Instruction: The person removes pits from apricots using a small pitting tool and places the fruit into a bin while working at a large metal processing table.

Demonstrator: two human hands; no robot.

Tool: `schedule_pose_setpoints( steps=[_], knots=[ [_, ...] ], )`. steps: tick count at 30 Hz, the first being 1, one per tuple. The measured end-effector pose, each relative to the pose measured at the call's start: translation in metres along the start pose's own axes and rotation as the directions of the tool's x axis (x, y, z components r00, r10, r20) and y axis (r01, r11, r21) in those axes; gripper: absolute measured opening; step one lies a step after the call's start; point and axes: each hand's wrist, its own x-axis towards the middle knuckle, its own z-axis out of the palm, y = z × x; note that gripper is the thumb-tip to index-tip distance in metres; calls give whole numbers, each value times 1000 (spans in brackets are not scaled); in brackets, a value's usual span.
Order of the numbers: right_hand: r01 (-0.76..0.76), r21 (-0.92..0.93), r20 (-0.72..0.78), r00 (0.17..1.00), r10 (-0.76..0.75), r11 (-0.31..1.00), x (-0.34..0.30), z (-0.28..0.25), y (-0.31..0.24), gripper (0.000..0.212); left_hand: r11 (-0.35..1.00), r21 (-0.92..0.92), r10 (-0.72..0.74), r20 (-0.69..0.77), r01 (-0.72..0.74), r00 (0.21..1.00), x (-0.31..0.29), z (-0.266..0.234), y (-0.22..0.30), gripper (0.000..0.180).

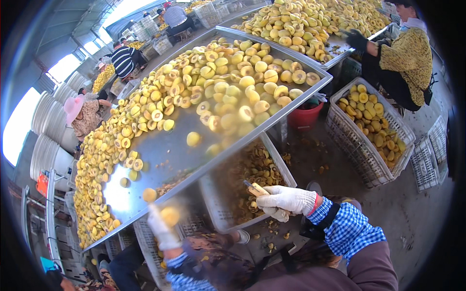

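Observation:
My left hand (164, 232), in a white glove and smeared by motion, is at the near edge of the metal table (162, 145). Against its fingers and palm is a round yellow fruit (170, 216), which it appears to hold. Another yellow fruit (149, 195) rests at the table rim just beyond the fingertips. My right hand (286, 200), also white-gloved, is closed around the light handle of a small hand tool (256, 188) with a dark metal tip. It hovers above a pale crate (213, 194) of fruit pieces. Halved yellow fruits (208, 72) with brown centres cover much of the table.
Right of me stand a crate of fruit (371, 121), a red bucket (305, 116) and another plastic crate (426, 162). A co-worker (405, 58) sits beside a second heaped table (301, 24). Other people sit along the left, near stacked white tubs (51, 150). Scraps lie on the floor.

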Motion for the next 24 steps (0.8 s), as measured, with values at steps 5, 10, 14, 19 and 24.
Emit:
schedule_pose_setpoints(
  steps=[5, 10, 14, 19, 24],
  knots=[
    [-11, -96, -55, 998, 5, 995, 5, 14, -2, 24, 258, 962, 388, -18, -90, 921, 18, -55, 26, 41],
    [3, -220, -172, 984, -42, 976, 4, 5, -8, 24, 584, 689, 260, 342, -429, 903, 107, 92, 28, 42],
    [6, -228, -308, 948, -79, 974, -6, 10, -25, 24, 363, 877, 117, 291, -314, 949, 169, 176, -2, 52],
    [13, -355, -394, 905, -162, 935, -1, -3, -15, 28, 280, 932, 80, 215, -229, 973, 181, 209, -29, 50],
    [43, -333, -400, 898, -183, 942, -8, 3, -20, 42, 865, 482, 32, 232, -143, 972, 201, 174, -30, 41]
  ],
)
